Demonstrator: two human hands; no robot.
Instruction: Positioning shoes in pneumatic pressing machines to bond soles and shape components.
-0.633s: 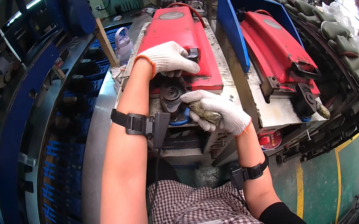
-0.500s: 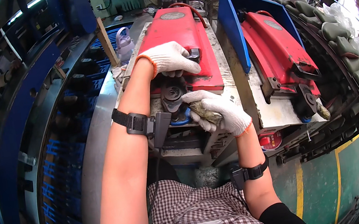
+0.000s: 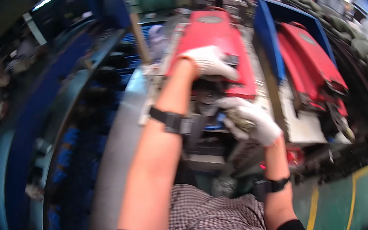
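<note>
My left hand [image 3: 213,62], in a white knit glove with an orange cuff, is closed at the dark handle [image 3: 231,59] on the front of a red machine cover [image 3: 203,33]. Below it, my gloved right hand [image 3: 264,125] wraps round a crumpled, olive-coloured cloth-wrapped handle [image 3: 243,120]. A dark round metal part [image 3: 206,99] sits between the hands, under the cover's front edge, with a blue piece [image 3: 216,122] just below it. Motion blur hides the finer detail, and the left fingertips are partly hidden.
At the right stands a second red machine [image 3: 311,58] inside a blue guard [image 3: 267,34]. Grey-green padded pieces [image 3: 367,51] line the far right. A lilac bottle [image 3: 157,41] stands left of the near machine. A blue-framed rack line [image 3: 44,77] runs along the left.
The whole view has swung, so the machines and both arms appear farther right and the picture is blurred. Both hands keep about the same places on the machine.
</note>
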